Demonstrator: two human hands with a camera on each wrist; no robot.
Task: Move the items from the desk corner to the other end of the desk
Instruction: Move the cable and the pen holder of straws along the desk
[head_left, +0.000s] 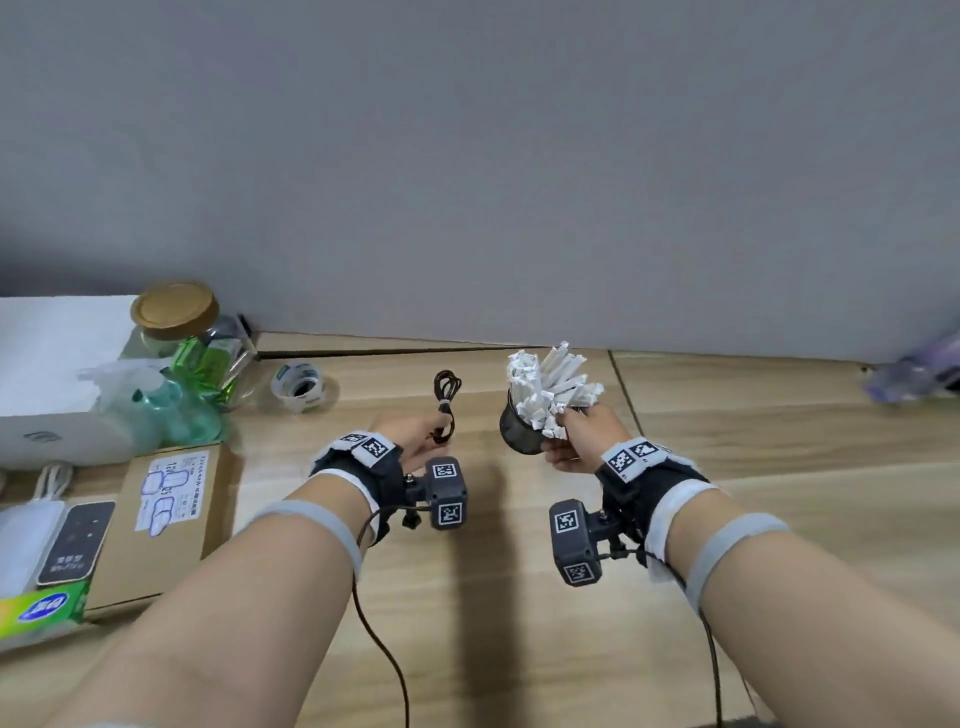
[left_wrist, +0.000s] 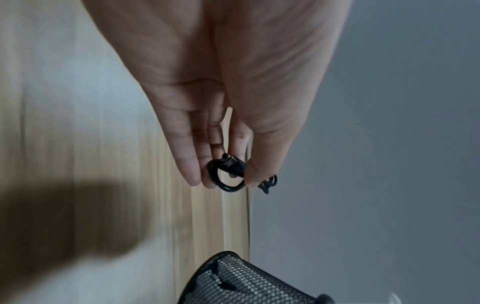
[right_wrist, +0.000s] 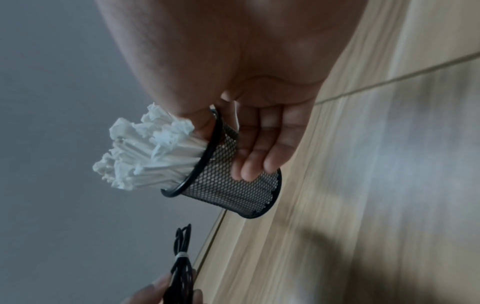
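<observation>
**Ana:** While both arms reach out over the wooden worktop (head_left: 519, 597), what does each hand carry?

**Ben:** In the left hand (head_left: 410, 441) sits a coiled black cable (head_left: 447, 402), bound by a pale tie. From the left wrist view, the fingers (left_wrist: 187, 164) and thumb pinch its lower loops, and the coil stands up above them.

**Ana:** And the right hand (head_left: 584, 434)?

**Ben:** It grips a black mesh cup (right_wrist: 233, 185) stuffed with white paper-wrapped sticks (head_left: 550, 389). The thumb hooks over the rim among the sticks, the other fingers curl round the mesh wall. The cup tilts, with its sticks fanning toward the grey wall (head_left: 467, 156).

**Ana:** Is either thing resting on the wood?

**Ben:** The cup looks lifted clear; for the cable I cannot tell.

**Ana:** What lies at the left?

**Ben:** A tape roll (head_left: 301, 387), a jar with a gold lid (head_left: 176, 317), a cardboard box (head_left: 166, 514) and a white device (head_left: 52, 364), all well apart from the hands
</observation>
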